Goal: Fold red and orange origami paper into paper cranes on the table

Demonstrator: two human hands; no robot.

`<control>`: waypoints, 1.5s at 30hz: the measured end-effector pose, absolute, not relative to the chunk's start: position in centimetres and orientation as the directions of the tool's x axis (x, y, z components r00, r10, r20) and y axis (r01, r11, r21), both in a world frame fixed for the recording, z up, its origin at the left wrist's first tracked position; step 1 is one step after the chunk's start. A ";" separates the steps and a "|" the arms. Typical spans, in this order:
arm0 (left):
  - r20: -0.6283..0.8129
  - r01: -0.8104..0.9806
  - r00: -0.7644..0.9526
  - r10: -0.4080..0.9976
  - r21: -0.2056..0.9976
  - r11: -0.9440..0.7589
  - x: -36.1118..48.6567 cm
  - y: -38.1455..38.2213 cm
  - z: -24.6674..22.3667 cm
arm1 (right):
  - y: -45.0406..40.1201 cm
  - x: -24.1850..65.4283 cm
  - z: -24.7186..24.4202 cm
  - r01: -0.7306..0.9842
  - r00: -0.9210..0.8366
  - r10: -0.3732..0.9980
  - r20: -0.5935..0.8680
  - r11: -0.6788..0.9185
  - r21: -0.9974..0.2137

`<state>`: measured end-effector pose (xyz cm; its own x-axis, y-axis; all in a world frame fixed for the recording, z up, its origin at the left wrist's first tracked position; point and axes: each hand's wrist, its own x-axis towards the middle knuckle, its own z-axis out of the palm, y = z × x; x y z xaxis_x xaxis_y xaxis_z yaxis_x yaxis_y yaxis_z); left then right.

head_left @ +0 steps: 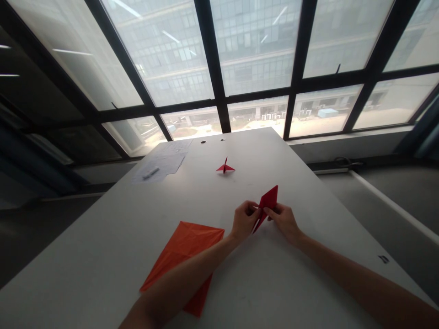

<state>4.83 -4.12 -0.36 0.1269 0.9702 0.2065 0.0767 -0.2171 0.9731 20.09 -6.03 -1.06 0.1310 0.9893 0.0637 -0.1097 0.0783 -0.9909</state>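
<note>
A folded piece of red paper (269,197), a narrow diamond shape with a pointed lower end, is held up between my two hands just above the table. My left hand (244,220) pinches its left edge with thumb and fingers. On the other side my right hand (284,221) grips it, the thumb lying across its front face. The fingertips behind the paper are hidden. Farther back on the table stands a finished-looking red paper crane (225,168) with its wings spread. Beneath my left forearm lies an orange-red paper sheet (187,242), partly covered by the arm.
The white table (113,237) reaches toward large black-framed windows (254,45). White paper sheets (164,160) lie at its far left, with a whitish cylindrical object (151,172) on them. A small dark mark (383,259) is near the right edge.
</note>
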 end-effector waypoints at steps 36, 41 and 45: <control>0.077 -0.033 0.335 0.939 0.997 -0.070 4.0 -3.7 -0.1 | -6.0 20.8 -0.4 -0.132 0.004 0.998 0.060 0.060 -0.989; 0.128 -0.012 0.274 0.953 0.991 -0.130 4.1 -3.7 -0.4 | -5.9 21.0 -0.4 -0.162 -0.022 0.997 0.071 0.066 -0.985; 0.169 0.067 0.204 0.964 0.980 -0.186 4.1 -3.8 -0.2 | -5.8 20.8 -1.1 -0.137 -0.019 0.996 0.083 0.079 -0.987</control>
<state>4.13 -3.85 -0.21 0.2036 0.9643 0.1695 0.0672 -0.1864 0.9802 20.78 -5.77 -1.07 -0.0186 0.9964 0.0828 -0.1366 0.0795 -0.9874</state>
